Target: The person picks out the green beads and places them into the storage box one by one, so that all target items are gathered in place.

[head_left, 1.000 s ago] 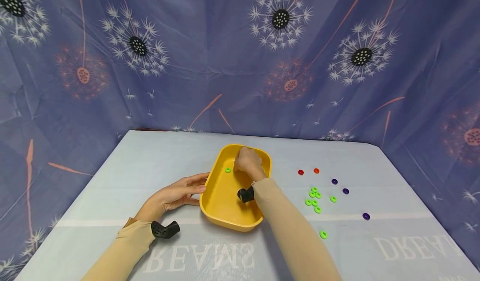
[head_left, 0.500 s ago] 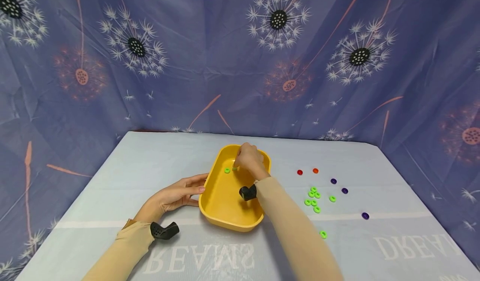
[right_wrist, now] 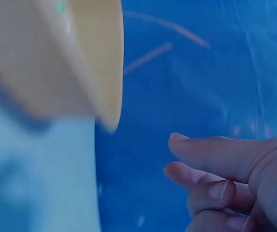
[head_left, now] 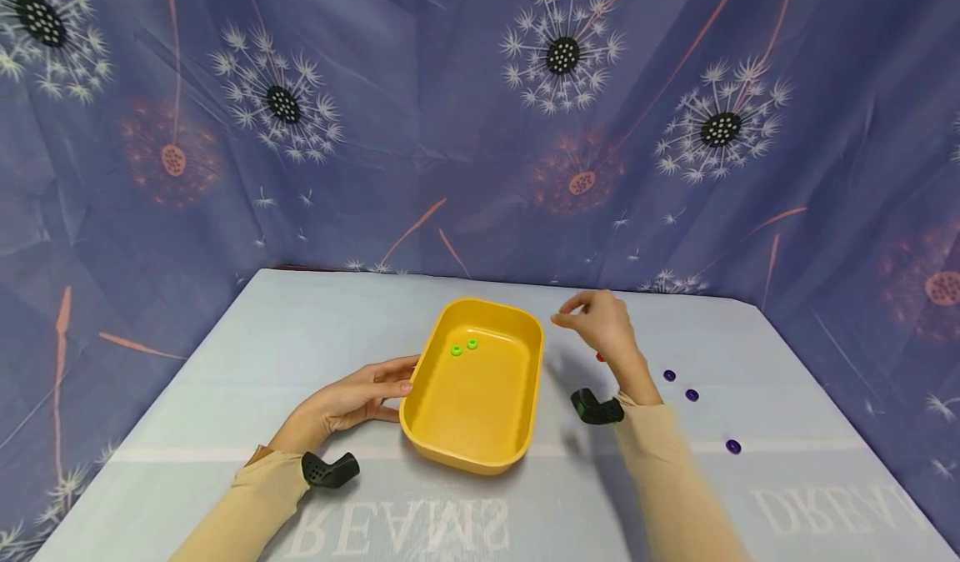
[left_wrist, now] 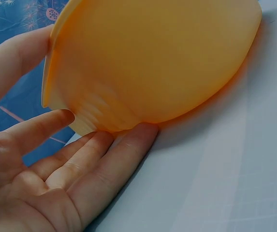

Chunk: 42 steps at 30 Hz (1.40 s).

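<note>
A yellow plastic tub [head_left: 472, 412] stands on the table in front of me, its near end toward me. My left hand [head_left: 348, 399] holds its left side; in the left wrist view the thumb lies at the rim and the other fingers [left_wrist: 123, 154] press the outer wall low down. Two small green rings [head_left: 472, 344] lie inside toward the far end. To the right of the tub my right hand [head_left: 603, 324] hovers above the table, thumb and forefinger slightly apart, the other fingers loosely curled. Nothing shows between those fingertips in the right wrist view.
Several dark purple rings [head_left: 692, 395] are scattered on the white table at the right. A red ring [head_left: 601, 357] peeks out beside my right wrist. My right hand and sleeve [head_left: 667, 462] cover the table around there. A blue dandelion-print curtain [head_left: 420, 128] hangs behind the table.
My right hand has let go of a second green ring inside the tub, then lifted out and moved right over the table. The left hand has kept its hold on the tub.
</note>
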Available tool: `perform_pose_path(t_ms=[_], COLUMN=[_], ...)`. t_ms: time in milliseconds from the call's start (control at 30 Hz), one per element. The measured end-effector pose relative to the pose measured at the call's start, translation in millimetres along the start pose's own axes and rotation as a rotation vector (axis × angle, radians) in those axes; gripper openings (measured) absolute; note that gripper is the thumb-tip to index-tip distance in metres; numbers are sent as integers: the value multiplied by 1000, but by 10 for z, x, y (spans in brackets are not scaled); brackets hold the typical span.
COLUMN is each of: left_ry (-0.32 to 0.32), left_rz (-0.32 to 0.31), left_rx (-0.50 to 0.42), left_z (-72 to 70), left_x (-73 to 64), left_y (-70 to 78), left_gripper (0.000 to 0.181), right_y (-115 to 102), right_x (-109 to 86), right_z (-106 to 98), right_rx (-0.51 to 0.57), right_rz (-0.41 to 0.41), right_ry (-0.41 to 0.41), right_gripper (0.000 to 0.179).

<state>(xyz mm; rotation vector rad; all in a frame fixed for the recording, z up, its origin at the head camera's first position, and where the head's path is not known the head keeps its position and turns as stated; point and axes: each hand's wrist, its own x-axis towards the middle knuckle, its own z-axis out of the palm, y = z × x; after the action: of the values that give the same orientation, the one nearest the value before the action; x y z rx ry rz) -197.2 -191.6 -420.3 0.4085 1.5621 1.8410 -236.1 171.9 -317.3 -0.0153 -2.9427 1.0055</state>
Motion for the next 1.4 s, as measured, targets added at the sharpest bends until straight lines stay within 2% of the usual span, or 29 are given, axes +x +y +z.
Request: perform_pose_path(t_ms=[233, 433, 700, 900, 1400], left_ry=[-16, -11, -24, -36, -26], left_rz=[-3, 7, 18, 18, 12], left_rx=[0, 10, -3, -5, -5], left_z=[4, -22, -34, -30, -30], left_x=[20, 8, 7, 9, 6], left_y=[-21, -20, -23, -22, -24], left_gripper=[70, 68, 67, 68, 67], right_y=[680, 965, 1126, 1205, 1234], right_x=[-364, -505, -552, -555, -538], right_z=[-151, -181, -146, -143, -100], right_rx=[-17, -34, -84, -82, -100], right_rz=[128, 199, 241, 267, 256], right_ry=[19, 22, 9, 16, 1], right_gripper=[30, 33, 29, 29, 27])
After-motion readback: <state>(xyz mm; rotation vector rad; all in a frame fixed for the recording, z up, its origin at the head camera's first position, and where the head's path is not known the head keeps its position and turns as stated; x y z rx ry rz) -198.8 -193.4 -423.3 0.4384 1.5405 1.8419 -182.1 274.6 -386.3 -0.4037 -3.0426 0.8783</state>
